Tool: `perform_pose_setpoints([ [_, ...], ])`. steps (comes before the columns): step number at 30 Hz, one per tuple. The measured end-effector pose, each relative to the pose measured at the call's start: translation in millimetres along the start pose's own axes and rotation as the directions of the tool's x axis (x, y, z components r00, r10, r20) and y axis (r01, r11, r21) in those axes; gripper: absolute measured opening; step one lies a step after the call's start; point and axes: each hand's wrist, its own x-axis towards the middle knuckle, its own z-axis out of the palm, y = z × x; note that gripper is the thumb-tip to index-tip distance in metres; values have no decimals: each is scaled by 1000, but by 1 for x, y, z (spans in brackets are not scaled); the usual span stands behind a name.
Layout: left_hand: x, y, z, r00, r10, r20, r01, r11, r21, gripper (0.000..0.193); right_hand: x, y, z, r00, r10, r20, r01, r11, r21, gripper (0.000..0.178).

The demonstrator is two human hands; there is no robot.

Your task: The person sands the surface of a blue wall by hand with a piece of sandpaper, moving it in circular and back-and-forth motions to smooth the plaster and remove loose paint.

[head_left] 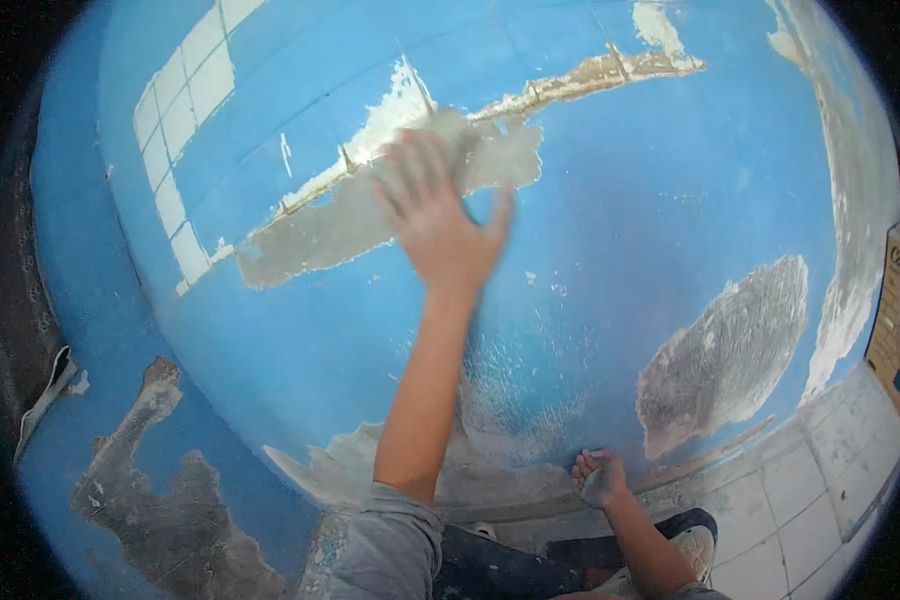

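Currently | left hand spread open at the grey patch on the blue wall, contact too blurred to confirm | right hand curled low, contents unclear | patch likely stiff, crumbly-edged: flat palm, no grip

We are in a room in disrepair, though we cannot tell whether it is a home or a workplace. We see a blue-painted wall flaked down to grey bare patches, white wall tiles at the upper left, grimy pale floor tiles and brown cardboard on the right.
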Motion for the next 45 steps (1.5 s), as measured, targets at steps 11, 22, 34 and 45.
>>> perform_pose_setpoints([
  [11, -19, -49, -15, 998, -61, -31, 62, 998, 33, 80, -14, -7, 12, 968, 138, 209, -121, 988, -92, 22],
  [22, -317, 23, -46, 738, 313, 598, -277, 948, -155, 83, -37, -13, 28, 988, 149, 44, -149, 989, -1, 19],
  [34, -227, 57, 4, 950, 38, 311, -22, 998, -56, 52, -26, -15, 22, 997, 72, -22, -74, 991, -108, 45],
  [45, -392, 93, -139, 110, -341, 934, 994, 34, -105, 43, -64, 10, 50, 926, -265, 270, 378, 689, -619, 51],
])
